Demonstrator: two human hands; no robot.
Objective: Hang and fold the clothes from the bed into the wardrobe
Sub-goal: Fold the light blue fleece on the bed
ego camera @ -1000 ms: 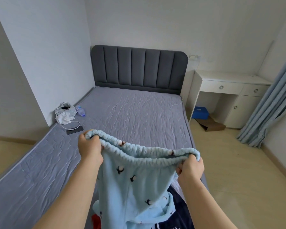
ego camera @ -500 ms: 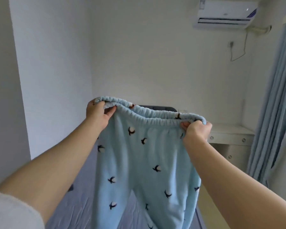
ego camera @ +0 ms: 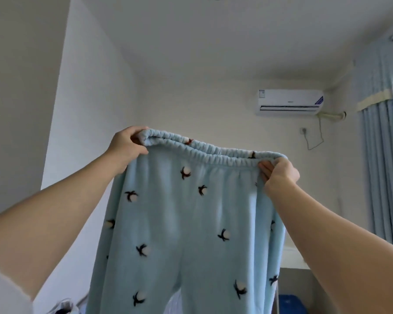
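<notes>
Light blue fleece pyjama trousers (ego camera: 182, 218) with small dark and white cotton-boll motifs hang in front of me, held up high by the elastic waistband. My left hand (ego camera: 127, 147) grips the waistband's left end and my right hand (ego camera: 279, 175) pinches its right end, so the band is stretched flat between them. The two legs drop straight down and run out of the bottom of the view. The bed and the wardrobe are hidden.
A white air conditioner (ego camera: 289, 102) is mounted high on the far wall, with a cord and socket (ego camera: 303, 131) below it. Blue curtains (ego camera: 386, 141) hang at the right. A white desk edge (ego camera: 292, 257) and a blue box (ego camera: 289, 304) show at lower right.
Both hands have lifted the trousers from just above the bed to well above head height, and my view has tilted up from the mattress to the wall and ceiling.
</notes>
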